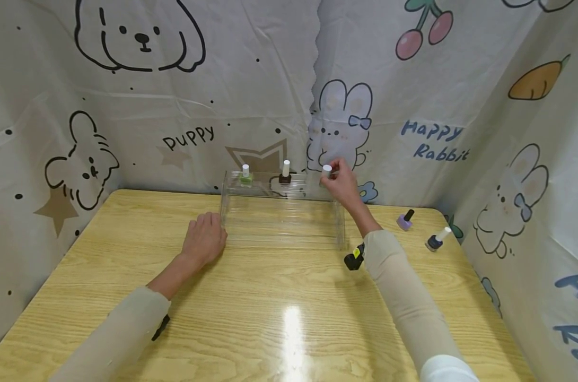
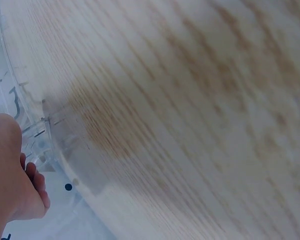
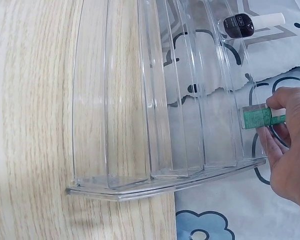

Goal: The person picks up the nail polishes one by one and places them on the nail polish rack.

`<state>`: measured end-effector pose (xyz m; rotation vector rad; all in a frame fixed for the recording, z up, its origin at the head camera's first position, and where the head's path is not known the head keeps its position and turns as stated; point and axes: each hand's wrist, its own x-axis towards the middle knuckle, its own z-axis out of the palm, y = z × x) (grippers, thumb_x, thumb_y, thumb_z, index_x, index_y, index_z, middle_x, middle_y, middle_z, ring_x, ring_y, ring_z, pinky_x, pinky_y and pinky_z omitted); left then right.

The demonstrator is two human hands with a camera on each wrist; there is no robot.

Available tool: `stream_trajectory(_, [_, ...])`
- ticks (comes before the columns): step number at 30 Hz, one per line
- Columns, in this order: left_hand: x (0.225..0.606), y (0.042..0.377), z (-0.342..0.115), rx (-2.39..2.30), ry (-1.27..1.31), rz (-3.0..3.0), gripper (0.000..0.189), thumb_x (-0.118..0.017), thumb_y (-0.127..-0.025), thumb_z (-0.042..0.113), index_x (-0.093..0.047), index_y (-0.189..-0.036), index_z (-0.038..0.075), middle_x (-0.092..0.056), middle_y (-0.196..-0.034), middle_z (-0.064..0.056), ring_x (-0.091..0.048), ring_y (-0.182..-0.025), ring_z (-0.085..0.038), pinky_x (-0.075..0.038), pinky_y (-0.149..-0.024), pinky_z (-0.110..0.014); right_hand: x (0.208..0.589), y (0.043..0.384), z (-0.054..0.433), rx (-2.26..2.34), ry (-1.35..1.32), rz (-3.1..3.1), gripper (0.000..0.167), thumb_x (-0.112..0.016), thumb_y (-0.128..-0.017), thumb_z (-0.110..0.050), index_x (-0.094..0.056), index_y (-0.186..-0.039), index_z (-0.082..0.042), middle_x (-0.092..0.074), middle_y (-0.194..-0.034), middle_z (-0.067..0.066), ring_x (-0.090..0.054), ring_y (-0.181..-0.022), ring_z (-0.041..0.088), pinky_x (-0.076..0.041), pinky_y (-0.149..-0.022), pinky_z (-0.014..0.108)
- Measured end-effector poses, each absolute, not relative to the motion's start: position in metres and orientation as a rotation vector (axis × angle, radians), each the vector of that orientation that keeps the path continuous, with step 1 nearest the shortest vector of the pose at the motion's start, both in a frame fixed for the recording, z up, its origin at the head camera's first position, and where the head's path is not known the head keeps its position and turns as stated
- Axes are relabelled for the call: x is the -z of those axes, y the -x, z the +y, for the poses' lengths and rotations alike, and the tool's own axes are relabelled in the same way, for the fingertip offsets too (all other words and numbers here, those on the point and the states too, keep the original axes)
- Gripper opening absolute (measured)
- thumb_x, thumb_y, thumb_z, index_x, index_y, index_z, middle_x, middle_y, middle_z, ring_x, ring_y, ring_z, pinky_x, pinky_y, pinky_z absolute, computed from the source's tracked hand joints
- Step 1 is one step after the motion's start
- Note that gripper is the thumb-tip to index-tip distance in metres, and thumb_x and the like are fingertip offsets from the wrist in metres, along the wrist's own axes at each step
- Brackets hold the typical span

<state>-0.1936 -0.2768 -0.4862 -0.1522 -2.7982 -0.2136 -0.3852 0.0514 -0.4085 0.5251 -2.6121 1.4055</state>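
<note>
A clear stepped nail polish rack (image 1: pixel 281 243) stands on the table. My right hand (image 1: pixel 340 183) pinches a nail polish bottle with glittery green polish (image 3: pixel 256 117) by its white cap, at the right end of the rack's top tier. On that same tier stand a light green nail polish bottle (image 1: pixel 246 179) at the left and a dark nail polish bottle (image 1: pixel 285 178) in the middle, both white-capped. My left hand (image 1: pixel 204 240) grips the rack's left end with curled fingers; the left wrist view shows the fingers (image 2: pixel 36 185) beside the clear plastic.
On the table's right side are a lilac nail polish bottle (image 1: pixel 404 220) with a black cap and a dark one (image 1: pixel 434 242) with a white cap. A black device with a yellow mark (image 1: pixel 353 259) is by the right sleeve. Printed cloth (image 1: pixel 265 101) hangs behind the table.
</note>
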Motion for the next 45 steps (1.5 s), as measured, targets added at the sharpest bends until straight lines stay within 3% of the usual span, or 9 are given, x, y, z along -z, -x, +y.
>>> stream_trajectory(8, [0.483, 0.193, -0.276, 0.210, 0.127, -2.821, 0.017, -0.053, -0.097, 0.013, -0.045, -0.089, 0.000, -0.039, -0.076, -0.010, -0.042, -0.069, -0.029, -0.034, -0.063, -0.041, 0.409, 0.386, 0.051, -1.438, -0.536, -2.618, 0.033, -0.065, -0.088, -0.006, -0.048, -0.116, -0.004, -0.056, -0.110, 0.014, -0.061, -0.093, 0.027, -0.049, -0.074, 0.036])
stream_trajectory(14, [0.485, 0.194, -0.277, 0.233, 0.134, -2.836, 0.017, -0.049, -0.099, 0.013, -0.043, -0.091, -0.001, -0.041, -0.080, -0.012, -0.044, -0.073, -0.031, -0.037, -0.064, -0.043, 0.403, 0.386, 0.055, -1.453, -0.543, -2.651, 0.038, -0.065, -0.089, -0.007, -0.048, -0.123, -0.002, -0.055, -0.114, 0.016, -0.062, -0.101, 0.030, -0.050, -0.081, 0.040])
stream_trajectory(23, [0.487, 0.195, -0.278, 0.212, 0.151, -2.809, 0.018, -0.050, -0.099, 0.013, -0.044, -0.092, -0.002, -0.042, -0.079, -0.013, -0.045, -0.072, -0.031, -0.038, -0.062, -0.043, 0.389, 0.388, 0.068, -1.587, -0.488, -2.550, 0.055, -0.071, -0.088, -0.007, -0.042, -0.135, -0.004, -0.052, -0.119, 0.016, -0.062, -0.107, 0.036, -0.051, -0.089, 0.042])
stream_trajectory(30, [0.487, 0.195, -0.277, 0.217, 0.150, -2.819, 0.018, -0.049, -0.099, 0.014, -0.044, -0.093, -0.002, -0.042, -0.080, -0.013, -0.045, -0.072, -0.031, -0.038, -0.063, -0.043, 0.374, 0.386, 0.088, -1.568, -0.423, -2.514, 0.050, -0.068, -0.092, -0.007, -0.045, -0.136, -0.007, -0.053, -0.122, 0.017, -0.061, -0.108, 0.033, -0.051, -0.086, 0.042])
stream_trajectory(45, [0.486, 0.195, -0.278, 0.235, 0.126, -2.879, 0.019, -0.046, -0.101, 0.016, -0.045, -0.097, -0.003, -0.043, -0.085, -0.014, -0.046, -0.078, -0.032, -0.038, -0.066, -0.043, 0.356, 0.371, 0.152, -1.464, -0.338, -2.529, 0.060, -0.067, -0.095, -0.015, -0.038, -0.147, -0.009, -0.050, -0.136, 0.020, -0.058, -0.119, 0.035, -0.048, -0.093, 0.049])
